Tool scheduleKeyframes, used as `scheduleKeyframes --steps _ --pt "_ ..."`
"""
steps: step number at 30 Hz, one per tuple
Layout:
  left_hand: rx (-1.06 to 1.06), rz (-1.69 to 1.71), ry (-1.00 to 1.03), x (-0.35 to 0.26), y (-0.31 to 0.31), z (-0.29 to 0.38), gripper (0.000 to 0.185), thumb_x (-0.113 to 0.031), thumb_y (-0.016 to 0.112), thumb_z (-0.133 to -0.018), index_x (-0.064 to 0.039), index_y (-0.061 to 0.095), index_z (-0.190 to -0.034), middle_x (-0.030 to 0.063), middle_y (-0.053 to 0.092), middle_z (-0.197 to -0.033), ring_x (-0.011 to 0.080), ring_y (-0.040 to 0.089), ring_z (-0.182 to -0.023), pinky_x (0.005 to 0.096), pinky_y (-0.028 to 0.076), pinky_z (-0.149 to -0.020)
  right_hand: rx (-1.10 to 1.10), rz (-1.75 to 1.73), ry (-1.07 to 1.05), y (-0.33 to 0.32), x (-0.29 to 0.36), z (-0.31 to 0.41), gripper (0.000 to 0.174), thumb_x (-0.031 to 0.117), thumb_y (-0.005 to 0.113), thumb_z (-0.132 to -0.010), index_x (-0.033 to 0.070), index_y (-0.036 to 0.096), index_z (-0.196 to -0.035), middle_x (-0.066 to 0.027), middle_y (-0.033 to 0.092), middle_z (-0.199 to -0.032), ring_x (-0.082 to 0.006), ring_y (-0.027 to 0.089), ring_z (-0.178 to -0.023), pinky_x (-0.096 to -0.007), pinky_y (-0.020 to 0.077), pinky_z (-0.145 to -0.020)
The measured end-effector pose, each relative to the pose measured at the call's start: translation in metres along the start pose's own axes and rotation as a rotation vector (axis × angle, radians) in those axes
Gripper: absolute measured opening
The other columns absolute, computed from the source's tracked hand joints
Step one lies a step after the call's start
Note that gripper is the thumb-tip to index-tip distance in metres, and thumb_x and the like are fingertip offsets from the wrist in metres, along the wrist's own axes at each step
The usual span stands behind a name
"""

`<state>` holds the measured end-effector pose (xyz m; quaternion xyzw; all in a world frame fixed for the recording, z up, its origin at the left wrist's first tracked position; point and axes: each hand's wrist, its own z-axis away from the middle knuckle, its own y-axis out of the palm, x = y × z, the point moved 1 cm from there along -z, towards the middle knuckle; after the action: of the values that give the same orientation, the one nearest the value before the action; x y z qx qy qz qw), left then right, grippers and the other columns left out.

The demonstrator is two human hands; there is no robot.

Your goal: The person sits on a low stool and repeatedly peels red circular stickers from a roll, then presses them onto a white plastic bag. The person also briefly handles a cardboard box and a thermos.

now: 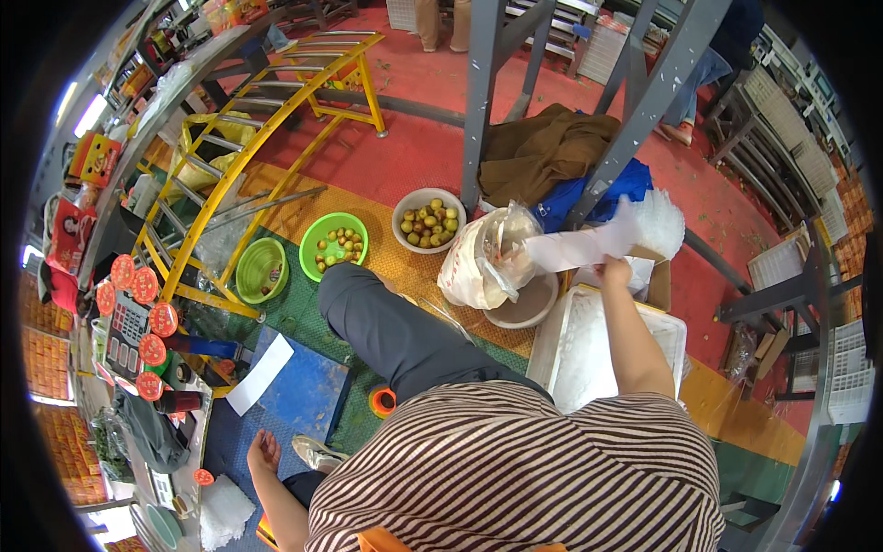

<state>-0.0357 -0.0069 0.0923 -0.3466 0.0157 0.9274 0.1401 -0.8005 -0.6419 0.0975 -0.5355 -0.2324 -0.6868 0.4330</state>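
My right hand (614, 271) grips one end of a thin white translucent sheet (576, 247), which stretches out to the left over a plastic bag (486, 259). Below that hand lies a white plastic crate (586, 352), with a stack of white padded sheets (655, 228) beyond it. My left hand (265, 452) hangs at the lower left with its fingers apart, holding nothing. Near it a white paper strip (261, 375) lies on a blue platform (307, 383). Ahead of my knee are a grey bowl of round fruit (429, 221) and a green basin with fewer fruit (334, 245).
A yellow roller conveyor (265, 131) curves along the left. Grey metal posts (481, 103) rise ahead beside brown cloth (545, 152). A smaller green basin (262, 270) and an orange tape roll (381, 401) sit on the floor. Another person's legs (693, 90) show at the upper right.
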Motion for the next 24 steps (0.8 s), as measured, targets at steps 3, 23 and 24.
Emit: scheduleKeyframes --steps 3,23,24 --pt "-0.016 0.001 0.001 0.001 -0.003 0.018 0.024 -0.031 0.061 -0.093 -0.019 0.066 -0.113 -0.0002 0.068 -0.103 0.0145 0.064 -0.091 0.0351 0.052 -0.080 -0.087 -0.211 0.208 -0.044 -0.020 -0.071 0.023 0.008 0.054 -0.089 -0.004 0.048 -0.107 -0.0205 0.065 -0.072 -0.0287 0.066 -0.055 -0.0371 0.0537 -0.043" --pt "-0.149 0.007 0.076 -0.015 0.003 0.007 0.032 -0.025 0.063 -0.091 -0.006 0.062 -0.116 0.0081 0.065 -0.109 0.0203 0.065 -0.096 0.0364 0.055 -0.081 1.108 0.148 -0.290 0.256 0.092 0.198 0.013 0.016 0.058 -0.096 0.006 0.058 -0.104 -0.0042 0.062 -0.083 -0.0086 0.055 -0.065 -0.0227 0.0461 -0.060" --pt "-0.172 0.043 0.075 -0.016 -0.001 -0.003 0.031 -0.025 0.064 -0.090 -0.006 0.061 -0.114 0.0079 0.066 -0.108 0.0200 0.065 -0.092 0.0338 0.056 -0.074 1.205 0.194 -0.386 0.285 0.105 0.260 0.010 0.012 0.056 -0.096 0.004 0.058 -0.102 -0.0042 0.062 -0.083 -0.0074 0.054 -0.065 -0.0226 0.0462 -0.060"
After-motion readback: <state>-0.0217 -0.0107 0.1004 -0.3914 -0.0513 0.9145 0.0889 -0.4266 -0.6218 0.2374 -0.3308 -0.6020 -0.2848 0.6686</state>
